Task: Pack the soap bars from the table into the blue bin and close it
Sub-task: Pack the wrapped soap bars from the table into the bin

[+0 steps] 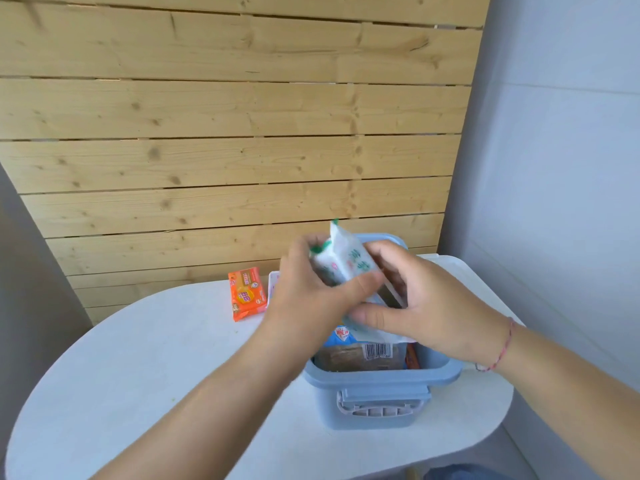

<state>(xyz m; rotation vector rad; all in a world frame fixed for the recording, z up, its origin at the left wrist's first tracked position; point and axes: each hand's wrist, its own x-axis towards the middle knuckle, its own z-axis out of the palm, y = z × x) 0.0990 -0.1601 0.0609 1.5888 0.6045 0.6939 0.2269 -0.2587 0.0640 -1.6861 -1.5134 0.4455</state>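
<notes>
Pale wooden slats [225, 109] rise behind your white bench [145, 358], with a grey-white wall [561, 150] to your right. Near the bench's right side stands the blue bin [377, 403], open at the top, its latch handle facing you. Inside it you can see a wrapped bar with a barcode [360, 355] lying against the near wall, and a sliver of orange packaging beside it at the right.

Both of your hands meet above the bin's opening. Your left hand [311, 292] curls around a white soap packet with green print [346, 265], thumb pressed across its front, the packet tilted with one end pointing up and away. Your right hand [433, 310] is closed on the lower end of that same packet, thumb underneath and fingers over the top. A red string bracelet [502, 348] circles your right wrist.

On the bench to the left of the bin lies an orange soap bar [247, 294], flat, and just beside it a white packet [273, 285] mostly hidden by your left hand.
</notes>
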